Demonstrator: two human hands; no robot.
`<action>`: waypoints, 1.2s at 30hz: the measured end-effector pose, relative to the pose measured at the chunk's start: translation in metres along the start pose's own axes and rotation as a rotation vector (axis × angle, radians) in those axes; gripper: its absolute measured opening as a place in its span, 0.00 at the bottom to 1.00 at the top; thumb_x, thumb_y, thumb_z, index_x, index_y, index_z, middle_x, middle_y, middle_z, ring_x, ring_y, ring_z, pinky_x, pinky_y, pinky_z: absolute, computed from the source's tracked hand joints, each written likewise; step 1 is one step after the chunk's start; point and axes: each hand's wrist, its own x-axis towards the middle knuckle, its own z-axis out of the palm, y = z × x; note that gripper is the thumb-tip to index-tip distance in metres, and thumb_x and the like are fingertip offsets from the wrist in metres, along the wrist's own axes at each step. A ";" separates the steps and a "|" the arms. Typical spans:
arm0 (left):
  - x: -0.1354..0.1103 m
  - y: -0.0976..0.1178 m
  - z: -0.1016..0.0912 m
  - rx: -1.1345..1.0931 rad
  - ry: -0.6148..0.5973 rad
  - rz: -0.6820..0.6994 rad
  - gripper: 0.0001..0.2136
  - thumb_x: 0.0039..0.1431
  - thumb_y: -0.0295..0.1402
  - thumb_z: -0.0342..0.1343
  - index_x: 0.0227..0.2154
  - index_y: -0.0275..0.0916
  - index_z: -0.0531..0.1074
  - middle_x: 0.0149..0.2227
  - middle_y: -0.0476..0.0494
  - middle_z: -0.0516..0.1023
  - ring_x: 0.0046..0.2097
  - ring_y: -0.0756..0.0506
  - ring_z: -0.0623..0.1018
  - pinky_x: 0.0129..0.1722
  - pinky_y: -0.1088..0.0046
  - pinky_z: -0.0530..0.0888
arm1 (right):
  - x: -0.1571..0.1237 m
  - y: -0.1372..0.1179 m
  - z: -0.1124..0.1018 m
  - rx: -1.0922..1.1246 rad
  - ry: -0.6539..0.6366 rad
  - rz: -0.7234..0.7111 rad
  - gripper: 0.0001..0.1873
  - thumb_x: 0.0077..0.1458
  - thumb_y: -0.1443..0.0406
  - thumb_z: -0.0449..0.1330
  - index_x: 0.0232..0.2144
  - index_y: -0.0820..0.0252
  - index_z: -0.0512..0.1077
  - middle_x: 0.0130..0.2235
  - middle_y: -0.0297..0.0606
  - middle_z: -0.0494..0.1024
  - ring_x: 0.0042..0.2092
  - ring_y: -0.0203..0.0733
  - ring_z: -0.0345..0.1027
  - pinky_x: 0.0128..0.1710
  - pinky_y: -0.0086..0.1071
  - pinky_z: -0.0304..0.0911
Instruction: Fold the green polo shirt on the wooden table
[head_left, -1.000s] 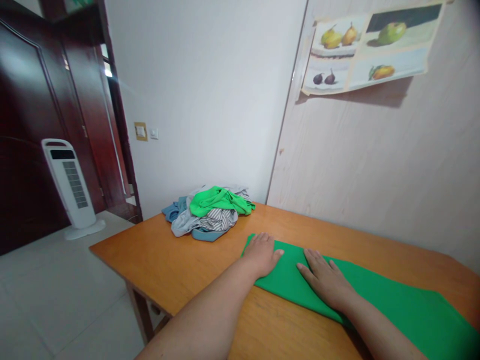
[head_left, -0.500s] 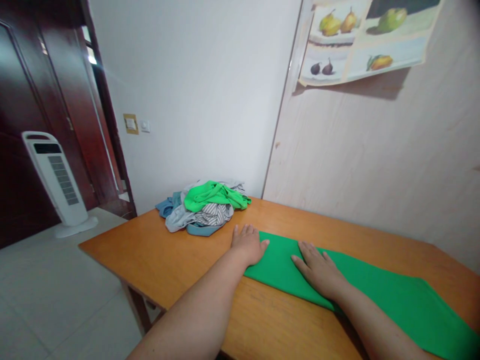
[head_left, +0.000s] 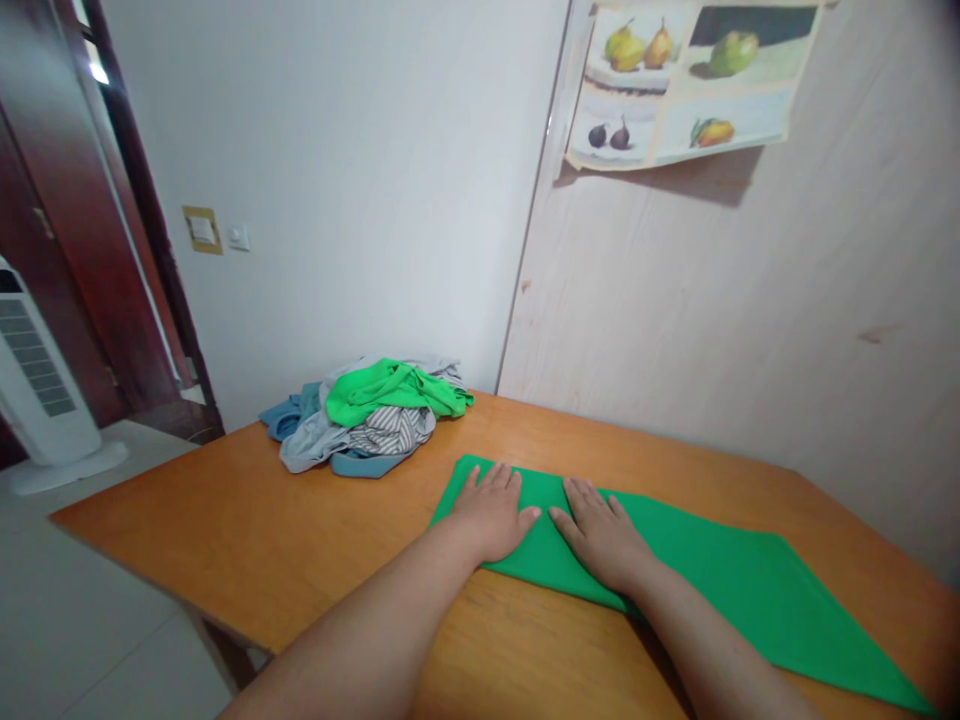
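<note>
Hands [head_left: 493, 515]: two
Flat green cloth [head_left: 701, 560]: one
Clothes heap [head_left: 390, 392]: one
Table [head_left: 225, 535]: one
Fruit pictures [head_left: 733, 54]: four, upper right
Wall plates [head_left: 202, 230]: two, left
Fan [head_left: 45, 385]: one

Single head-worn view, facing forward and down

The camera sits at the person's head, looking across the wooden table [head_left: 225, 540] toward the pale wall [head_left: 360, 200]. The left hand [head_left: 491, 515] and right hand [head_left: 604, 535] enter from the bottom edge, at close range below the middle. Past them, farther off and to the left, comes the clothes pile [head_left: 375, 420]. The wide view takes in a fruit print [head_left: 690, 90] at upper right, and its left edge cuts the white tower fan [head_left: 37, 370].
</note>
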 end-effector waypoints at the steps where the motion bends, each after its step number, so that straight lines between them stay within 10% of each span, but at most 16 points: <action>1: 0.000 0.000 -0.001 0.002 -0.004 -0.003 0.35 0.66 0.54 0.32 0.66 0.33 0.54 0.69 0.34 0.50 0.70 0.37 0.48 0.66 0.47 0.46 | 0.000 0.000 -0.001 0.003 -0.001 0.001 0.43 0.63 0.42 0.34 0.69 0.63 0.44 0.70 0.41 0.44 0.70 0.47 0.34 0.67 0.50 0.32; 36: 0.000 -0.002 -0.002 0.010 -0.023 0.000 0.34 0.66 0.53 0.33 0.67 0.35 0.53 0.69 0.35 0.50 0.70 0.37 0.48 0.66 0.48 0.46 | -0.027 -0.031 -0.022 0.076 -0.094 -0.110 0.44 0.61 0.39 0.33 0.69 0.60 0.45 0.71 0.39 0.38 0.71 0.48 0.27 0.67 0.51 0.27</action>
